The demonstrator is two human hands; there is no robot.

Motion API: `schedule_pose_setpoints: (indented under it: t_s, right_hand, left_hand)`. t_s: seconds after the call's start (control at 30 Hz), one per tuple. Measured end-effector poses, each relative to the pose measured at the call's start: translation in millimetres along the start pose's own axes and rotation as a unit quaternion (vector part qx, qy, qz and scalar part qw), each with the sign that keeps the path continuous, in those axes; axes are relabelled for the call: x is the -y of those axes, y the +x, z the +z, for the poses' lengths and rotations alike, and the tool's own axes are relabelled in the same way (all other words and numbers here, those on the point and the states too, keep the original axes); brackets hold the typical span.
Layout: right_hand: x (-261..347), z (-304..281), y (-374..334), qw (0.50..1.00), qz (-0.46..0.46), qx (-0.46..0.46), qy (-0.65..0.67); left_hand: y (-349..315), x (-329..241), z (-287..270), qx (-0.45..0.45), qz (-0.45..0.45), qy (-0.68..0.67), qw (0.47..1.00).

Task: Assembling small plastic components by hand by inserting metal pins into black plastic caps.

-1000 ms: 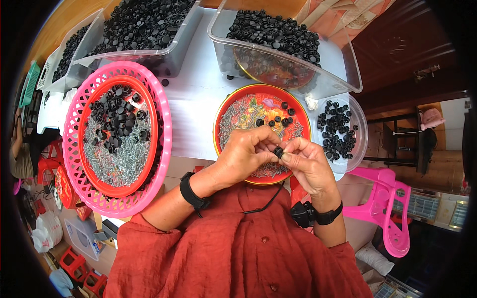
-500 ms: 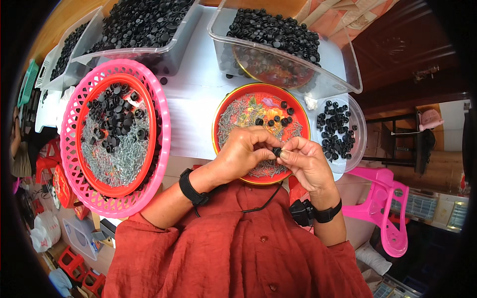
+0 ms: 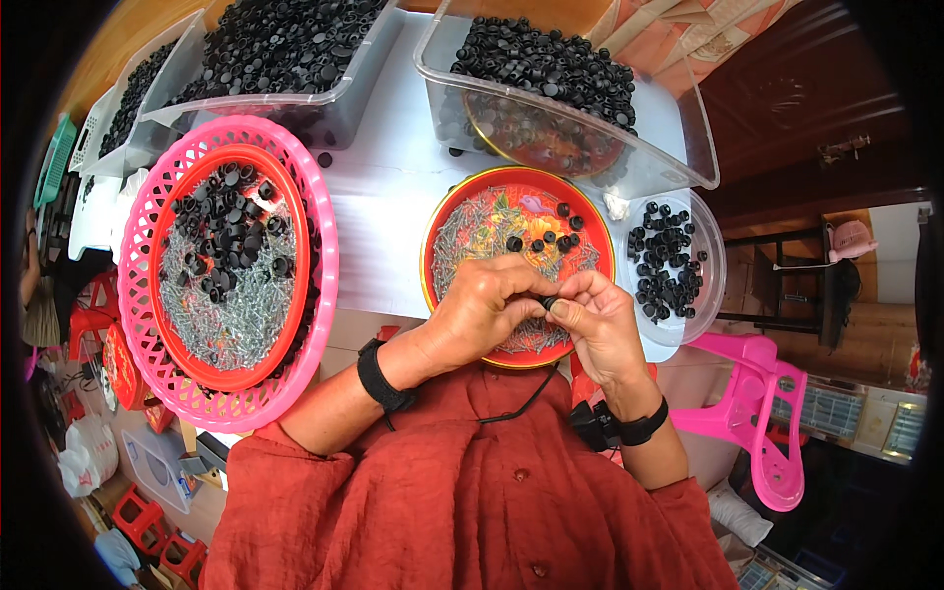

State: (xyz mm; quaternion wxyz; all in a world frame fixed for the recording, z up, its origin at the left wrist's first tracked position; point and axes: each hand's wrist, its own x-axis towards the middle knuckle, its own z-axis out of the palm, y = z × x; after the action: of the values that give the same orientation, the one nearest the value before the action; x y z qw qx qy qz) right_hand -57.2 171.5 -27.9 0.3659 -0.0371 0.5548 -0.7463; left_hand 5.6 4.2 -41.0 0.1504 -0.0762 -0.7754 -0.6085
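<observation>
Above the near part of a red round tray [image 3: 427, 258], my two hands meet fingertip to fingertip. My left hand [image 3: 489, 305] pinches a small black plastic part [image 3: 549, 302] from the left. The thumb and forefinger of my right hand [image 3: 602, 324] close on the same part from the right, hiding most of it. Under and beyond my hands, the tray bears a layer of grey metal screws [image 3: 467, 231] and several loose black plastic pieces [image 3: 550, 237].
At left, a pink lattice basket [image 3: 133, 285] holds a red tray [image 3: 295, 344] of screws and black caps. Clear bins [image 3: 359, 103] [image 3: 688, 147] of black parts stand behind. A clear round container [image 3: 716, 285] with black pieces sits right, near a pink plastic stool [image 3: 733, 393].
My fingers have shifted slightly around the small black part, and my right hand has tilted a little toward the left. Both hands keep their pinch.
</observation>
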Motion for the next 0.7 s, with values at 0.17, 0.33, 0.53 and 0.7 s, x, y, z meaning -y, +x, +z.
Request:
schedule_pose_setpoints:
  t_s: [0.17,0.33,0.53,0.7]
  right_hand:
    - [-6,12,-3,0.993,-0.108,-0.036,-0.018]
    - [-8,25,-12,0.972,-0.227,-0.048,-0.036]
    - [-14,9,-10,0.977,-0.210,-0.038,0.005]
    - [7,0,-18,0.992,-0.115,-0.043,0.011]
  left_hand:
    - [-1,-7,1,-0.004,-0.158,-0.151,0.976]
    - [1,-15,1,-0.001,-0.176,-0.186,0.967]
    - [6,-17,4,0.030,-0.146,-0.131,0.980]
    - [14,-21,13,-0.001,-0.151,-0.159,0.976]
